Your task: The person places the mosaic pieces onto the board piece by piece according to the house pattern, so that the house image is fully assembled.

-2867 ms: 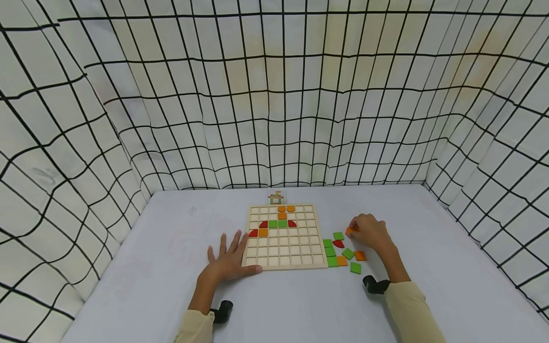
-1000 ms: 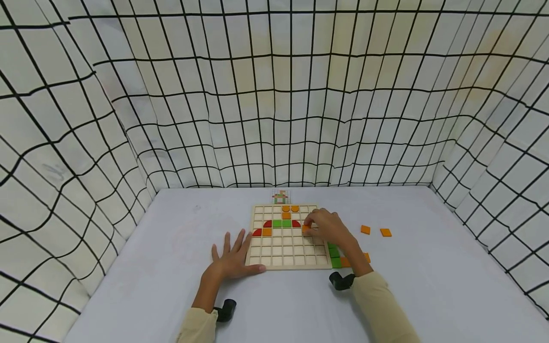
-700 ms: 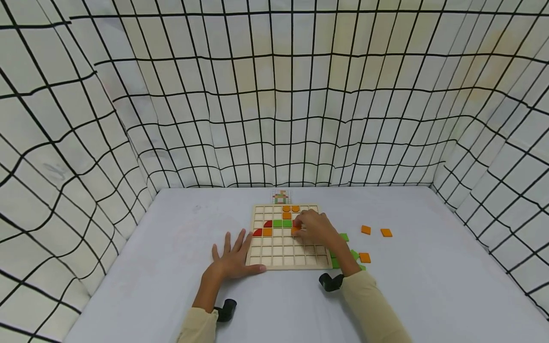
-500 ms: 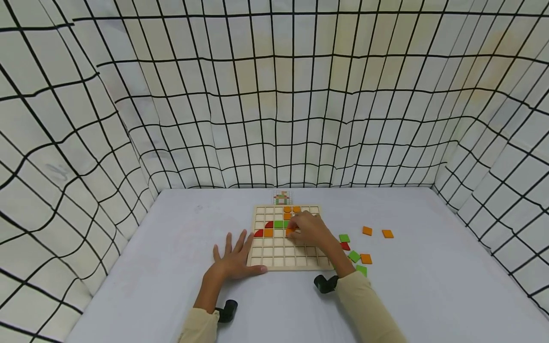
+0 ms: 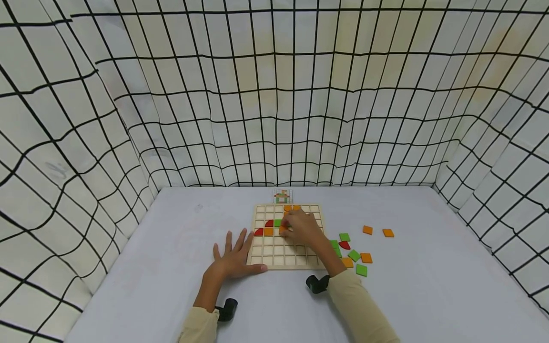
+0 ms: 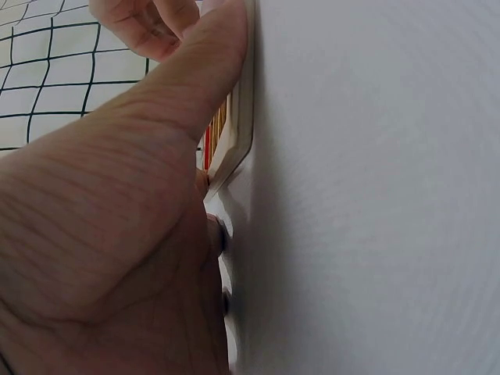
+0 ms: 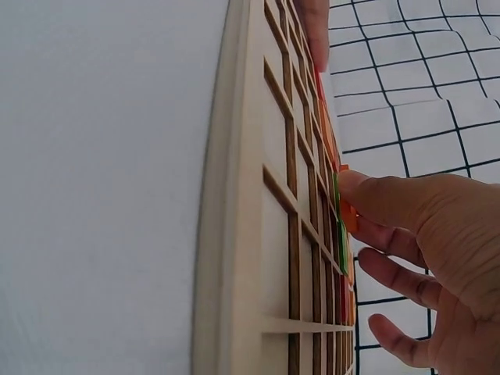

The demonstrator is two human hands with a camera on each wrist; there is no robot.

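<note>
The board (image 5: 284,260) lies flat on the white table (image 5: 150,267), about in the middle. The left hand (image 5: 231,263) is wide, with its fingers spread at the left of the board, and its thumb lies along the near edge. The right hand (image 5: 303,228) is narrow above the board; thumb and finger pinch an orange tile (image 7: 349,217). I cannot tell if this tile touches the board below. To the left of it, the board bears an orange square (image 5: 268,231), a green square (image 5: 278,222) and two red pieces (image 5: 259,232). At its far side are two orange rounds (image 5: 297,207). Loose green tiles (image 5: 361,270), orange tiles (image 5: 388,233) and a red tile (image 5: 344,245) lie to the right of the board. A small card (image 5: 282,196) lies just beyond the far edge.
</note>
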